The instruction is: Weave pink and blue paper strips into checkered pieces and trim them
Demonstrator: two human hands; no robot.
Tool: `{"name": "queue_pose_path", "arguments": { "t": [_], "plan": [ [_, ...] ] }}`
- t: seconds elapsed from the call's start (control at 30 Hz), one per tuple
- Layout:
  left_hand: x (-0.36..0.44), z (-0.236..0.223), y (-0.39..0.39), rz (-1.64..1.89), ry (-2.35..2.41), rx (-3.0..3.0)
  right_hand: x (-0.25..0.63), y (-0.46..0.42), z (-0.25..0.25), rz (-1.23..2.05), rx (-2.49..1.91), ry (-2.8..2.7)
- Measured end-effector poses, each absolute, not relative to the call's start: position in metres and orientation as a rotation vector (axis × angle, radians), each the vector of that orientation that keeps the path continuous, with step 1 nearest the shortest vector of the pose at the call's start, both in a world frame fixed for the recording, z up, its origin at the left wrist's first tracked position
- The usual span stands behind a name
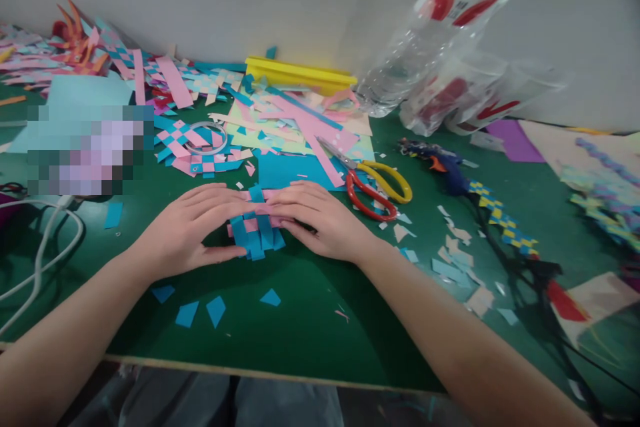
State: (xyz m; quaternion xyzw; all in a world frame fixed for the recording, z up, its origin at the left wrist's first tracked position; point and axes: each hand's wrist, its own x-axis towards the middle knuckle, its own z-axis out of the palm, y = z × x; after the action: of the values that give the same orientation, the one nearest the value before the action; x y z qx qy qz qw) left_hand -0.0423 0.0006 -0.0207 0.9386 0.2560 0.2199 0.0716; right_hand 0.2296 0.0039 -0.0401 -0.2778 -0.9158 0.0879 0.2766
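Both hands held the woven piece of blue and pink paper strips (257,240), left and in front of the scissors (353,164): left hand (180,230) on its left side, thumb at lower edge and fingers at upper; right hand (320,213) at its upper right, grip narrow. Yellow tray (295,75) sat behind and left of the scissors, loose paper strips (310,135) before it, contents not discernible. Clear bottle (400,70) and clear plastic cups (453,97), red-marked, stood behind and right of the scissors; contents likewise unreadable.
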Motion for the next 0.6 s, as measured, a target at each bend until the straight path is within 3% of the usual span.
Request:
{"name": "queue_pose_path", "arguments": {
  "t": [0.33,0.6],
  "plan": [
    [-0.0392,-0.0232,0.0025,0.598,0.619,2.866,0.2204,-0.004,-0.0388,0.183,-0.605,-2.581],
    [-0.0401,-0.0193,0.0015,0.735,0.834,2.833,0.2194,-0.0041,-0.0394,0.339,-0.66,-2.43]
  ]
}}
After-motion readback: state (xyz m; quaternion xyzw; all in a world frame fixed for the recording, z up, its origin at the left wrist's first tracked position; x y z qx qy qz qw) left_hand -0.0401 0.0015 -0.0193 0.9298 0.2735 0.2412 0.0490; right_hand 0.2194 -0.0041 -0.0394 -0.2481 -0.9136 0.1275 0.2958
